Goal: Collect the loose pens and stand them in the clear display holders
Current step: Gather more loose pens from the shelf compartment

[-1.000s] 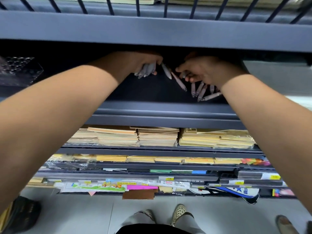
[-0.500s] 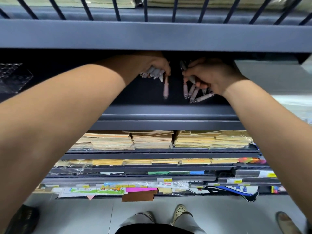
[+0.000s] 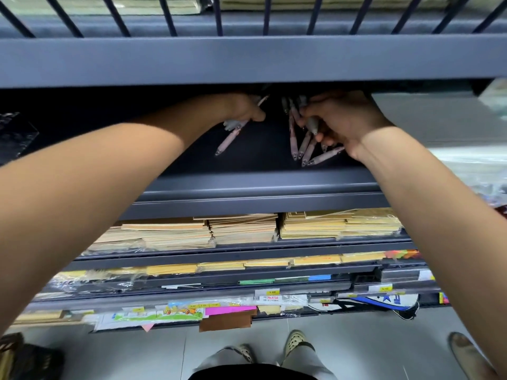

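Head view: both bare forearms reach up from the lower corners of the frame into a dark shelf (image 3: 258, 163) just above the middle. The left hand (image 3: 245, 109) has its fingers (image 3: 258, 116) curled round a bundle of pens (image 3: 233, 133); one pinkish pen juts out of it down and to the left, tip toward the shelf's front lip. Right of centre, the right hand (image 3: 343, 119) has its fingers clamped on a second cluster of pens (image 3: 303, 148), a grey-ended one held between thumb and fingers. The rest fan downward from under the palm over the shelf; whether each is gripped or lying there I cannot tell. The two groups are near each other but apart. At the far left edge, on the same shelf, sits a clear plastic holder (image 3: 16, 133), blurred and well apart from both hands. Below the shelf, stacks of tan and yellow paper packs (image 3: 241, 229) fill lower shelves, and the person's feet (image 3: 293, 341) stand on the pale floor at the bottom
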Tool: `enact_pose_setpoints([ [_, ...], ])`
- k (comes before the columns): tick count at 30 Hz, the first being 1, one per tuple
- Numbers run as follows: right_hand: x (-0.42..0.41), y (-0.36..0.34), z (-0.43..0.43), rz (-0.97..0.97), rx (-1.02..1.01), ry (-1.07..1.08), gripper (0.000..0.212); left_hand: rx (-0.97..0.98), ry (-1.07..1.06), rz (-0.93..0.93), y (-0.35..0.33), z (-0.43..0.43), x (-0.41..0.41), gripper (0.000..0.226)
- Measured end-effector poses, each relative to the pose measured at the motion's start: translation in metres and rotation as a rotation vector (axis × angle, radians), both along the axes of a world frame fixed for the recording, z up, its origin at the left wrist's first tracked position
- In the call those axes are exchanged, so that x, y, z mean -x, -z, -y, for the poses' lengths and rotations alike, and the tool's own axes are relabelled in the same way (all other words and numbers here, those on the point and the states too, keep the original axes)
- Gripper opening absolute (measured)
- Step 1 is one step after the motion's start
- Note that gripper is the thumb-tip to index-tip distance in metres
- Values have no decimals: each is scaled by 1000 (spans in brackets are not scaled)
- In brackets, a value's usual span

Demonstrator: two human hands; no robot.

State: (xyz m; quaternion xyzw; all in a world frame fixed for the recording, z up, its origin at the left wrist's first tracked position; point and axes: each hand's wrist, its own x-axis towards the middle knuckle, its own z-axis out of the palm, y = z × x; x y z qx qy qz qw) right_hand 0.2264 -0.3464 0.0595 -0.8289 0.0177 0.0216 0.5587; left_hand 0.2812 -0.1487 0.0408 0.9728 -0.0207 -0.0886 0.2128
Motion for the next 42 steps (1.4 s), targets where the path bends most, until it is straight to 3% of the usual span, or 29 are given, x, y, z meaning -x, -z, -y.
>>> enact_pose_setpoints([
  [2,1,0,-1,-1,0,29,21,-102,28,32,-8,-2,3,25],
  [5,0,1,-4,-12,-15,89,31,-201,279,70,-12,-26,13,58],
  [9,-1,6,-15,-37,-41,127,27,-230,384,178,-13,-57,34,38],
  [12,0,13,-27,-28,37,148,26,-302,405,257,-10,-77,53,47],
  [18,-3,29,-62,119,53,195,13,-335,209,281,4,-90,91,101],
  [22,1,35,-88,195,86,209,28,-265,60,249,18,-86,100,100],
  [30,-2,38,-110,232,83,195,25,-21,4,129,18,-88,109,109],
  [34,-5,40,-114,250,68,254,25,147,-191,289,27,-83,109,89],
  [38,-6,41,-123,253,-29,364,23,166,-402,382,31,-63,95,59],
  [42,-4,40,-131,236,-156,424,21,161,-511,457,32,-52,88,46],
])
